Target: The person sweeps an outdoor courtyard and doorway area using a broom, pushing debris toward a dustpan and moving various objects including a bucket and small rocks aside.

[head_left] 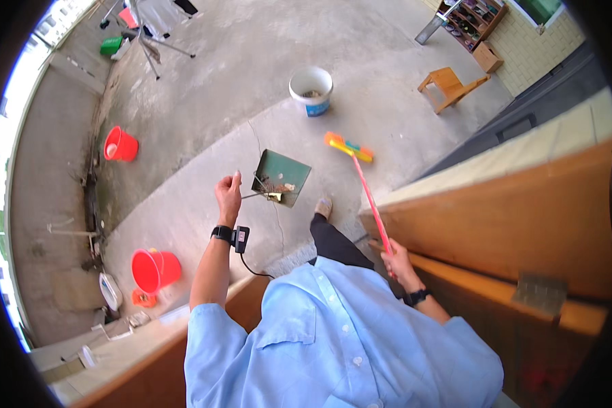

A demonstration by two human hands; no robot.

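Observation:
My left hand is closed round the thin handle of a green dustpan. Dirt and some light scraps lie in the pan, which hangs or rests just over the concrete; I cannot tell which. In my right hand is the pink handle of a broom. Its orange, yellow and teal head is out to the right of the dustpan, apart from it. Beyond both stands a white bucket with a blue patch and some debris at its bottom.
A wooden doorway is close on my right. A small wooden chair stands far right, near a shoe rack. Red buckets, one nearer and one farther, stand left by the wall. A metal rack is far left.

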